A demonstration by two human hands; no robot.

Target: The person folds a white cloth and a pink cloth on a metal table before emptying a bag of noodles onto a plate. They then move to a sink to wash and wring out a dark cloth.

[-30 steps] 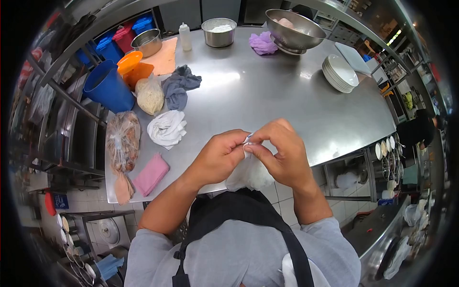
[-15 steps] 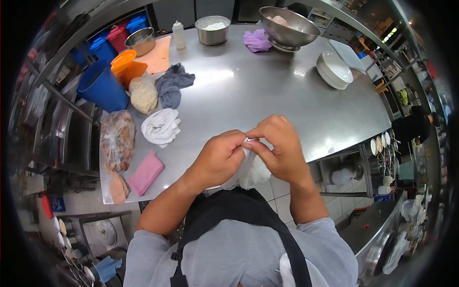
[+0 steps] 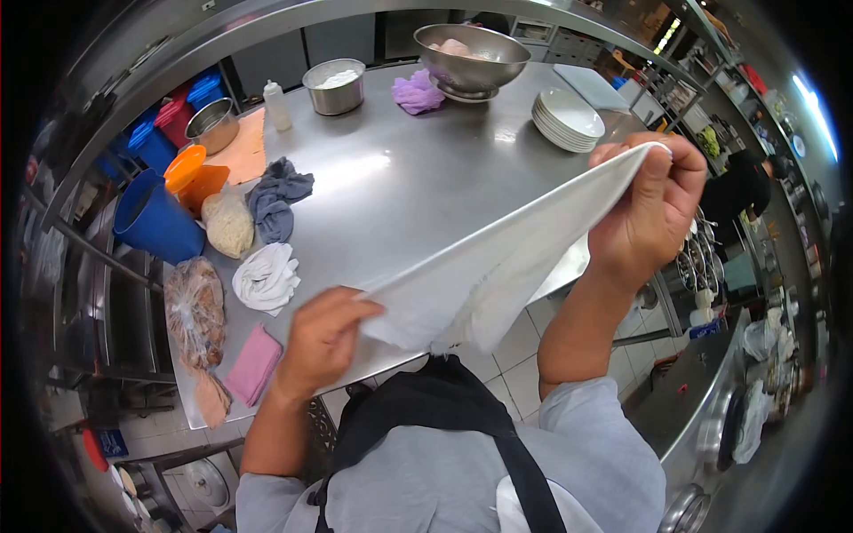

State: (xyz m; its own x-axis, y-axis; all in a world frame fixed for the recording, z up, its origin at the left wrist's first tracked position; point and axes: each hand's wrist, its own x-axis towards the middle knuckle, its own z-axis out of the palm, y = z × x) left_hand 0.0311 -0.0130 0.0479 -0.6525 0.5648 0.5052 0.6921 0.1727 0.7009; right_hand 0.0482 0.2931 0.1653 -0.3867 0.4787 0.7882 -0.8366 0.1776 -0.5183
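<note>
A white cloth hangs stretched between my two hands over the near edge of the steel table; its top edge slants up to the right. My right hand is raised and pinches the upper right corner. Lower at the left, my left hand is closed at the cloth's other end, slightly blurred, with thumb and forefinger at its edge. Left of the cloth lie a crumpled white cloth and a folded pink cloth.
A blue bucket, orange container, grey cloth and bagged food line the left. At the back stand a bottle, steel pot, colander and stacked plates. A person is at far right.
My hands have moved apart, the right one up and to the right, the left one down and to the left. The white cloth has spread out between them. The view has shifted.
</note>
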